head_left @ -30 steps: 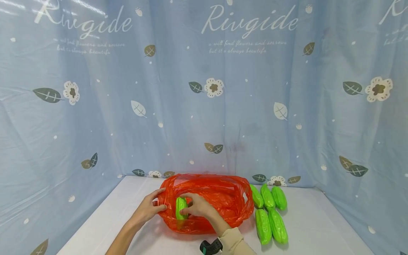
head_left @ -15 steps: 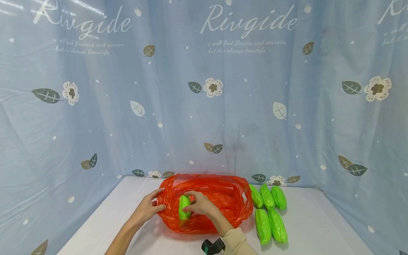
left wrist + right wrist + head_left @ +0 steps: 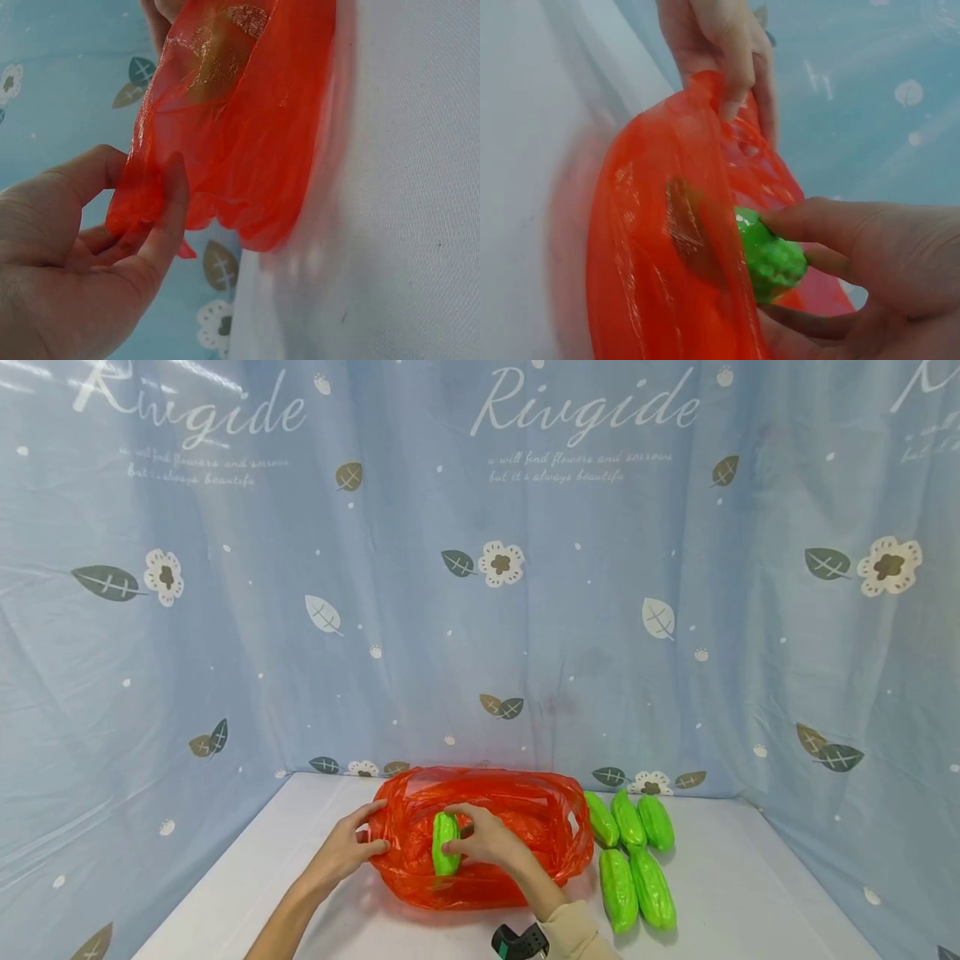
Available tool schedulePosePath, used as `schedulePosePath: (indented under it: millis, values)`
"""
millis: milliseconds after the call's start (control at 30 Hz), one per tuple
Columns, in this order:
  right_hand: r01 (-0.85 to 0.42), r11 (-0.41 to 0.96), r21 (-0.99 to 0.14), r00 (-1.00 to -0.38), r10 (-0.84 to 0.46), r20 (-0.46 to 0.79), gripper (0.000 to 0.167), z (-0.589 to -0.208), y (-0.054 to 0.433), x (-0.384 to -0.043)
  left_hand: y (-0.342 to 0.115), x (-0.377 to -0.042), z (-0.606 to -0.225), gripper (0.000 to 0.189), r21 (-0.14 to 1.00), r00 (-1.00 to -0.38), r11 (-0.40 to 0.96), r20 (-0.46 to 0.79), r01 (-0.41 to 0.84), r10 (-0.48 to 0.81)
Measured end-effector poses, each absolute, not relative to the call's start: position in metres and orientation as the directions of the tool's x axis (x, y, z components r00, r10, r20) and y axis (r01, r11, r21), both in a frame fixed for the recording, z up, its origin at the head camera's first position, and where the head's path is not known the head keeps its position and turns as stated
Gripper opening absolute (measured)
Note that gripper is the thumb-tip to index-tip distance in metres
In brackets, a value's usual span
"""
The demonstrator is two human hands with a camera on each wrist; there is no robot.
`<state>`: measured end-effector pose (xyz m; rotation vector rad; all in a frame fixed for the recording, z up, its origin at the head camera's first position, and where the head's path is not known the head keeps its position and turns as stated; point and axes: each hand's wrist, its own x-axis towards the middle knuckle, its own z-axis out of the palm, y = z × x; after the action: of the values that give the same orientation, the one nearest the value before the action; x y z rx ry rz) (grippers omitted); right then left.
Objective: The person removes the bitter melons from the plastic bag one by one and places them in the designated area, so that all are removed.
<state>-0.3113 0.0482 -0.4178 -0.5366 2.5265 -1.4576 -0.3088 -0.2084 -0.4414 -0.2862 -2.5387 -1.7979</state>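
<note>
A red plastic bag [image 3: 420,893] sits on the white table with its mouth spread wide. My left hand [image 3: 348,846] pinches the bag's left edge between thumb and fingers; the left wrist view shows the thin film [image 3: 262,165] between them. My right hand [image 3: 491,839] reaches over the bag's mouth and grips a green, bumpy bitter melon [image 3: 446,845]. In the right wrist view, one end of the bitter melon [image 3: 772,262] shows past the bag's rim, while the rest appears dimly through the red film.
Several more bitter melons [image 3: 619,891] lie in two rows on the table, just right of the bag. A blue patterned curtain [image 3: 585,652] surrounds the back and sides of the white table [image 3: 757,893]. A black device [image 3: 517,941] is on my right wrist.
My right hand has moved a little to the right and slightly up with the bitter melon in its grip. The left hand keeps its place at the bag's edge.
</note>
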Motion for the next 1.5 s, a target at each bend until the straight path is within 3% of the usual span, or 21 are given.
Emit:
schedulePosePath:
  millis: [1500]
  values:
    - [-0.24,0.418,-0.876,-0.932,-0.352,0.087,0.065,-0.387,0.125,-0.293,-0.211,-0.311,-0.445,0.071,0.938,-0.973,0.287,0.147,0.195,0.18]
